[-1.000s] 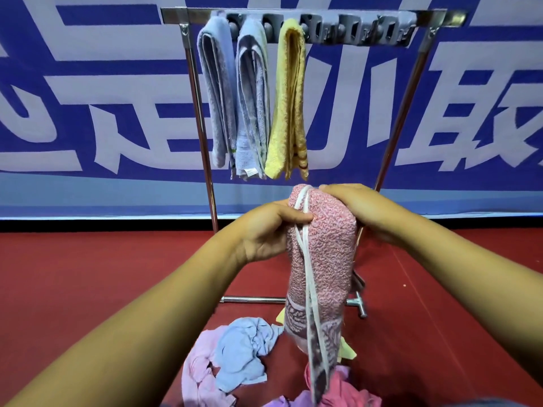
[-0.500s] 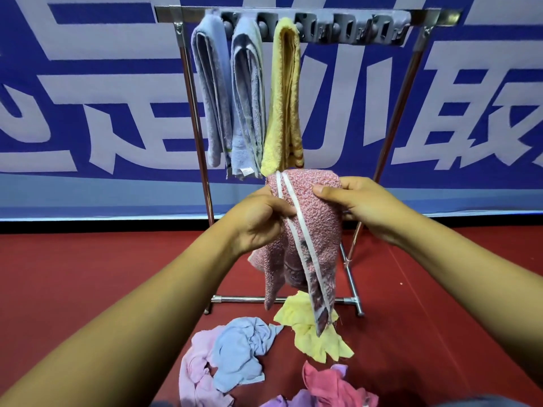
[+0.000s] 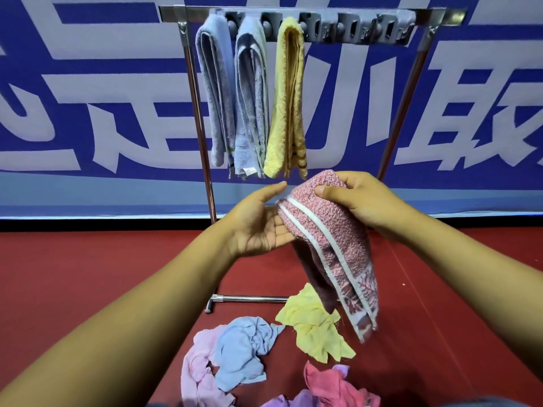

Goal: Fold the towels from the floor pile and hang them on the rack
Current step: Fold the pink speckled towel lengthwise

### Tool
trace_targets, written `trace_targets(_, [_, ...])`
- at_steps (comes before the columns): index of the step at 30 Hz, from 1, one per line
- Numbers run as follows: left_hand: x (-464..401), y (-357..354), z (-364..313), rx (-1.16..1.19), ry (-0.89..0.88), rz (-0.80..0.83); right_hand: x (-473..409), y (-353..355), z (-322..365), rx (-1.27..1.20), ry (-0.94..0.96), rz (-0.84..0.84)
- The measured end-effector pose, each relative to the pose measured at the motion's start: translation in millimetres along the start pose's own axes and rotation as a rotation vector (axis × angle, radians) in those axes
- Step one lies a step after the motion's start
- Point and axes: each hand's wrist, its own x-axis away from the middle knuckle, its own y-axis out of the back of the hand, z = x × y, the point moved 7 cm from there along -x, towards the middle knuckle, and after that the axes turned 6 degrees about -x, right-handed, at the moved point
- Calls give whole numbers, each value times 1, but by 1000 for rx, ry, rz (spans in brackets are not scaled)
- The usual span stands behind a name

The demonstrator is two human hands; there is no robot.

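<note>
A folded pink towel (image 3: 332, 233) with white stripes hangs from my right hand (image 3: 357, 201), which grips its top fold with thumb in front. My left hand (image 3: 260, 221) is flat, palm up, and touches the towel's left side. Behind stands the metal rack (image 3: 194, 83) with a grey clip bar across its top. Two blue-grey towels (image 3: 217, 92) (image 3: 251, 95) and a yellow towel (image 3: 289, 98) hang folded from its left part. On the red floor lies the pile: a yellow cloth (image 3: 316, 327), a blue cloth (image 3: 244, 351), a light pink cloth (image 3: 195, 374) and a deep pink cloth (image 3: 329, 386).
The clips on the right part of the rack's bar (image 3: 367, 27) hold nothing. A blue and white banner (image 3: 88, 92) covers the wall behind. The rack's foot bar (image 3: 246, 298) lies on the red floor (image 3: 88, 274) just beyond the pile.
My left hand has let go of the pink towel and opened flat beside it. The towel has tilted to the right and hangs from my right hand alone.
</note>
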Motion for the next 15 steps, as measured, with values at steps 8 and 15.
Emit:
trace_targets(8, [-5, -21, -5, 97, -151, 46, -1, 10, -8, 280, -32, -90])
trace_targets(15, [4, -31, -20, 80, -208, 122, 17, 10, 16, 540, 288, -376])
